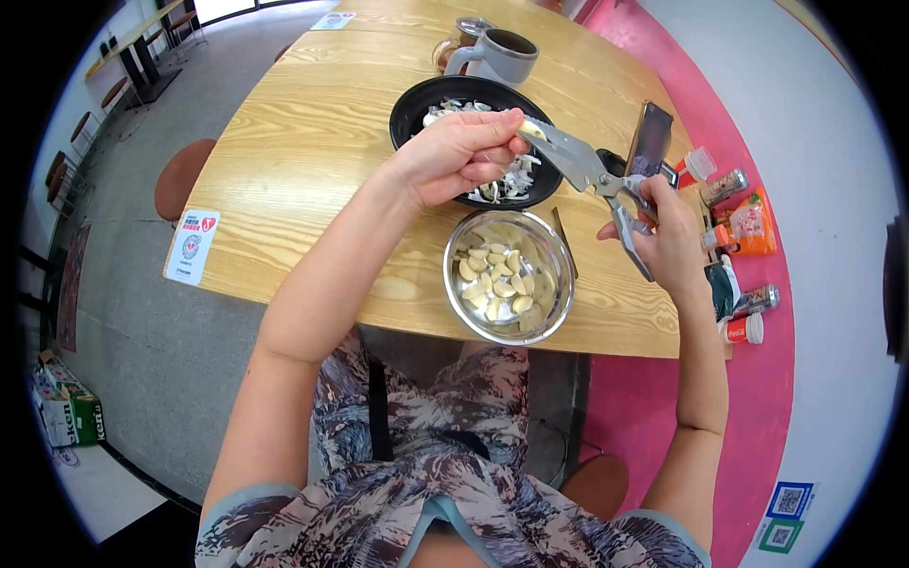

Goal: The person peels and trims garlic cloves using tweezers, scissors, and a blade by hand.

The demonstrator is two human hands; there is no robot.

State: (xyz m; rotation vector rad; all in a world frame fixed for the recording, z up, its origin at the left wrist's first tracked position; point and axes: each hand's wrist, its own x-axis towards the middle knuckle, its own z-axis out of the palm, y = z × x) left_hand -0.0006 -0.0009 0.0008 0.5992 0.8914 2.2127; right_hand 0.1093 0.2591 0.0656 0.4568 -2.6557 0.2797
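Over the black plate (405, 121), my left hand (461, 156) pinches a garlic clove (533, 130) between thumb and fingertips. Kitchen scissors (579, 166) are held by the handles in my right hand (670, 237), their blade tips reaching to the clove. Whitish papery peelings (516, 180) lie on the plate, partly hidden below my left hand. Nearer to me stands a steel bowl (561, 327) with peeled garlic cloves (492, 284) in it. Whether the blades are cutting into the clove is too small to tell.
A grey mug (502, 62) and a glass jar (471, 30) stand behind the plate. A phone (651, 137) leans upright beyond my right hand. Seasoning jars (727, 186) and an orange packet (755, 225) line the right side. The table's front edge runs just below the bowl.
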